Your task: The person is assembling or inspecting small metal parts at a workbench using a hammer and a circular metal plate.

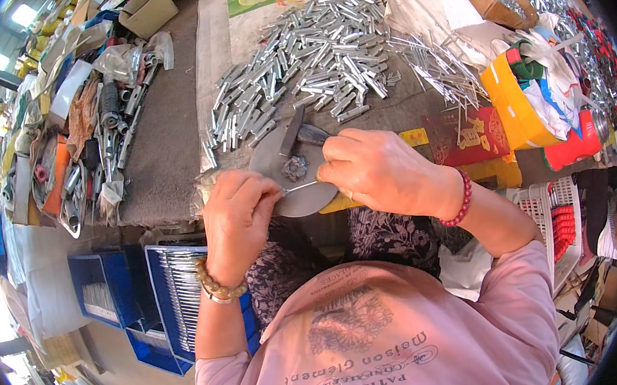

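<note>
A thin silvery metal rod (299,187) stretches between my two hands, low over a round dark grey plate (266,154) at the table's near edge. My left hand (240,210) pinches its left end between thumb and fingers. At the other end the fingers of my right hand (376,165) are closed, covering the tip. Just beyond the rod, a small cluster of shiny round metal pieces (295,168) lies on the plate. A dark tool like a hammer (292,132) rests across the plate's far side, partly behind my right hand.
A heap of short metal tubes (310,55) covers a sack. Thin metal rods (441,68) lie to its right, near a red packet (469,136) and yellow container (519,102). Tools (102,131) crowd the left. Blue bins (160,273) holding metal rods stand below the table.
</note>
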The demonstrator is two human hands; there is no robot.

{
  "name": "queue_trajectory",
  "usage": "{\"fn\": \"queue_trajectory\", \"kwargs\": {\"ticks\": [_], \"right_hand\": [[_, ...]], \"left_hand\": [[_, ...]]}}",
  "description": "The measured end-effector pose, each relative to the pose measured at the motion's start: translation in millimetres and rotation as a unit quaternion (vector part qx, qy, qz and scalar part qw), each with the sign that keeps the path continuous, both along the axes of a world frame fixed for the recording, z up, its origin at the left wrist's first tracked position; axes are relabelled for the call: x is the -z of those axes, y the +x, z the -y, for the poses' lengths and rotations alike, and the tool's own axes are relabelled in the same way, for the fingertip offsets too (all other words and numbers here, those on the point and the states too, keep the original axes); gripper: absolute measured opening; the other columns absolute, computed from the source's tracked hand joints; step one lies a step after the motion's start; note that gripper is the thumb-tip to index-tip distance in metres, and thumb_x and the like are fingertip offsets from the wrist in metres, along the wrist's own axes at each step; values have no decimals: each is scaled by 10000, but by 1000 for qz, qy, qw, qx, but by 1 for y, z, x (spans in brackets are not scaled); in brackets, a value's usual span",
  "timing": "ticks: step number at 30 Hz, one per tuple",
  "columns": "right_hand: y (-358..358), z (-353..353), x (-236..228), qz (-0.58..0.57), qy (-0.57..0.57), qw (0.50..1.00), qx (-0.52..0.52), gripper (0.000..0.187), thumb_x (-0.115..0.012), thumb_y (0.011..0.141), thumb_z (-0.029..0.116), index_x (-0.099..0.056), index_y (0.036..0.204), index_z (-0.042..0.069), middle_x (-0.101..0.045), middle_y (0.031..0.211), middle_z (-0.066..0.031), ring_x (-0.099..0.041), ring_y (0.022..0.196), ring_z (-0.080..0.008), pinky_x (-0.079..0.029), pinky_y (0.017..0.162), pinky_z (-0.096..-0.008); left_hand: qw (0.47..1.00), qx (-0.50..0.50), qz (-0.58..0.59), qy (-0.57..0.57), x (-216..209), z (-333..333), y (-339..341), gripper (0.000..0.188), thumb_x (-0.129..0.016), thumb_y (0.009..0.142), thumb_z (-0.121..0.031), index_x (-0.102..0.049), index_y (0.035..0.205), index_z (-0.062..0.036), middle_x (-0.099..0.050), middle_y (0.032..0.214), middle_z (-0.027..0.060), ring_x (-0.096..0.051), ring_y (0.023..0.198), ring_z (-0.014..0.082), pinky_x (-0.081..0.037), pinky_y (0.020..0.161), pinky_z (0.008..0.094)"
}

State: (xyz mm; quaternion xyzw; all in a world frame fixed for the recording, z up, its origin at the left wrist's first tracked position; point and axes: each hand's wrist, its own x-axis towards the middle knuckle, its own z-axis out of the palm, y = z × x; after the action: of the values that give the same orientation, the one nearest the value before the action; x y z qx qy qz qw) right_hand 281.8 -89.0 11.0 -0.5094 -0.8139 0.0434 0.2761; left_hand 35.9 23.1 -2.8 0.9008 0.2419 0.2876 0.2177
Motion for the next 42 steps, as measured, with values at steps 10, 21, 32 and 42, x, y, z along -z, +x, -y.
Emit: {"fn": "queue_trajectory", "kwargs": {"ticks": [10, 21, 32, 42], "right_hand": [[-4, 6, 1, -9, 0, 1000, 9, 69, -715, 821, 100, -661, 847, 65, -587, 928, -90, -657, 888, -297, -586, 751, -408], [-22, -1, -32, 149, 45, 988, -13, 58, -710, 803, 169, -716, 769, 123, -618, 903, -47, -669, 910, -231, -593, 744, -341], [-7, 7, -5, 27, 7, 1000, 4, 102, -698, 804, 135, -638, 770, 59, -582, 894, -77, -654, 876, -265, -590, 732, -371], [-17, 5, -14, 73, 31, 997, 9, 115, -726, 795, 136, -663, 854, 60, -538, 910, -45, -604, 835, -217, -570, 714, -345]], "left_hand": [[996, 6, 26, -89, 14, -2, 0, 110, -767, 876, 21, -689, 935, -30, -663, 917, 98, -628, 868, 271, -505, 795, 363], [996, 12, 46, -74, 19, -4, 2, 138, -788, 850, 23, -679, 911, -37, -654, 899, 108, -615, 855, 315, -499, 768, 402], [994, 10, 55, -89, 20, -3, 1, 130, -780, 872, 21, -670, 914, -35, -645, 904, 105, -605, 850, 309, -492, 765, 394], [995, -9, 53, -83, 23, -1, 2, 143, -788, 861, 30, -669, 914, -32, -658, 914, 109, -620, 867, 317, -500, 787, 399]]}}
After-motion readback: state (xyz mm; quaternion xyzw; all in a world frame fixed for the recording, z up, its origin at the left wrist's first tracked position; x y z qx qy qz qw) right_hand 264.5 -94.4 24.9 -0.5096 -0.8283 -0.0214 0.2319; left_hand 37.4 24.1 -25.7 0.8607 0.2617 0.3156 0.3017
